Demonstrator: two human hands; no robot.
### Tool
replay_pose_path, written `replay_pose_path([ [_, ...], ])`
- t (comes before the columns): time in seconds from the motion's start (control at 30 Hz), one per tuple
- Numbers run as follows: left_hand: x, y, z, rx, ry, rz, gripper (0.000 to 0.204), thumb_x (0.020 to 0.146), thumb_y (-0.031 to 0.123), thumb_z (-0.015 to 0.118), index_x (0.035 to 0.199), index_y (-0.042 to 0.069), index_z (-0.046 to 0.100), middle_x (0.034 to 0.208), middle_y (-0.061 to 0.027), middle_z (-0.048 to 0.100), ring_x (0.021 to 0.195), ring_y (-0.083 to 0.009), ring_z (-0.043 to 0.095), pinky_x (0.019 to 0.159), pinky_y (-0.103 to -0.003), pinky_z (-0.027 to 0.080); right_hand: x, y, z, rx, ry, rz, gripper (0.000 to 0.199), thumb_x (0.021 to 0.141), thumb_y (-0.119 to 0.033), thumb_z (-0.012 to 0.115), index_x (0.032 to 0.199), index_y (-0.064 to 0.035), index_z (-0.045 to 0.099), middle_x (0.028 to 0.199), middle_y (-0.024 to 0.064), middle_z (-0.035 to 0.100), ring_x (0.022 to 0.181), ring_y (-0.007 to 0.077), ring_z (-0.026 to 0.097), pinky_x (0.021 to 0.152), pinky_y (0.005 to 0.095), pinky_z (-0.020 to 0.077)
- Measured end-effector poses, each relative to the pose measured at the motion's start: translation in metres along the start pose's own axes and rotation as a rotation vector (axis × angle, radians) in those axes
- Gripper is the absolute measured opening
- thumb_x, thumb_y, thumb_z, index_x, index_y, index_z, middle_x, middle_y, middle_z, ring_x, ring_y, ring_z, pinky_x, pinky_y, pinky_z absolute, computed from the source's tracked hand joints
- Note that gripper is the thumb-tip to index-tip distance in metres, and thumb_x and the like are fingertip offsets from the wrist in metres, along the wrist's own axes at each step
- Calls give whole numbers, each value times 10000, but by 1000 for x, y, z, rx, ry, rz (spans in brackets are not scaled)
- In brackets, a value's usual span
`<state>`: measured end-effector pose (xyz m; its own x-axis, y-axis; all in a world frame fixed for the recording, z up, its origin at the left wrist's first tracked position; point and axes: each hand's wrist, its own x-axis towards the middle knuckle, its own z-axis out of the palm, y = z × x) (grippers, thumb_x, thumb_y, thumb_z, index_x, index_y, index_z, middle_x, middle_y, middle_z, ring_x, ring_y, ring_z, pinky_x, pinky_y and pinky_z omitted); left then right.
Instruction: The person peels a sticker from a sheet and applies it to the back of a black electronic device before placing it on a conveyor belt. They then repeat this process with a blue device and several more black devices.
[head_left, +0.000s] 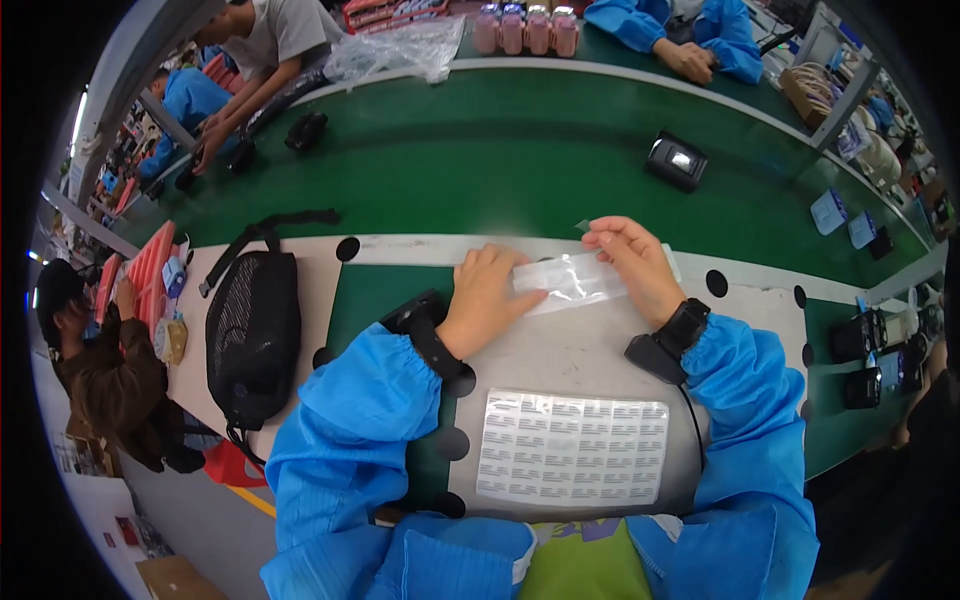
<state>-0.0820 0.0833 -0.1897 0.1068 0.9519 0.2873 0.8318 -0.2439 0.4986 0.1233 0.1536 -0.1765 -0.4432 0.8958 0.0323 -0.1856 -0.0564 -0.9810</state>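
A wide green conveyor belt (480, 170) is seen curving across the upper part of the view, with a black boxy device (676, 160) lying on it well apart from the hands, and other people's blue sleeves at its far edge. Nearer, a pale work surface (560, 350) is laid over the bench, and a black mesh bag (252, 330) rests to its left. Close to the body, a large sheet of small printed labels (572, 448) lies flat on that surface; most of its rows appear to be filled, though it cannot be told from this view whether any label has been taken off.

Beyond the sheet, a narrow clear plastic strip (570, 280) is held flat against the work surface. It is pressed down at its left end by the left hand (488, 300), the fingers curled loosely over it. Its right end is pinched by the right hand (638, 265), thumb and forefinger closed, with what may be a small tab lifted at the fingertips.

As a judgement, the work is at an early or middle stage: the strip is in hand and being handled, the label sheet looks largely unused, and nothing finished is seen set aside nearby.
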Motion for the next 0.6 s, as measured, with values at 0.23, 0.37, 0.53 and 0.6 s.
replay_pose_path([
  [0.23,17,-13,13,-94,35,-41,461,688,291,694,1055,75,518,1020,-100,506,930,-294,453,809,-386,332,16,8,-9,-55,-17,-75,122,888,-119,480,933,-31,552,862,22,571,804,85,495,764,216,377],
  [0.37,22,-17,-3,-97,89,-46,494,691,269,691,1081,41,492,1031,-124,507,945,-314,464,803,-395,353,24,2,2,-39,-38,-85,119,888,-117,478,918,-28,551,852,16,561,792,88,490,760,216,378],
  [0.53,-21,-21,-40,-48,209,-8,528,672,209,704,1087,-16,467,970,-158,510,901,-302,500,779,-368,403,13,9,49,-23,-70,-63,112,876,-107,485,920,-24,547,848,14,534,785,97,491,743,227,391],
  [0.6,-40,-18,-46,-26,239,25,557,680,245,683,1118,3,438,1008,-178,508,951,-347,484,790,-424,390,-6,7,60,-38,-30,-16,112,876,-109,483,912,-21,542,845,10,515,778,102,492,728,232,397],
])
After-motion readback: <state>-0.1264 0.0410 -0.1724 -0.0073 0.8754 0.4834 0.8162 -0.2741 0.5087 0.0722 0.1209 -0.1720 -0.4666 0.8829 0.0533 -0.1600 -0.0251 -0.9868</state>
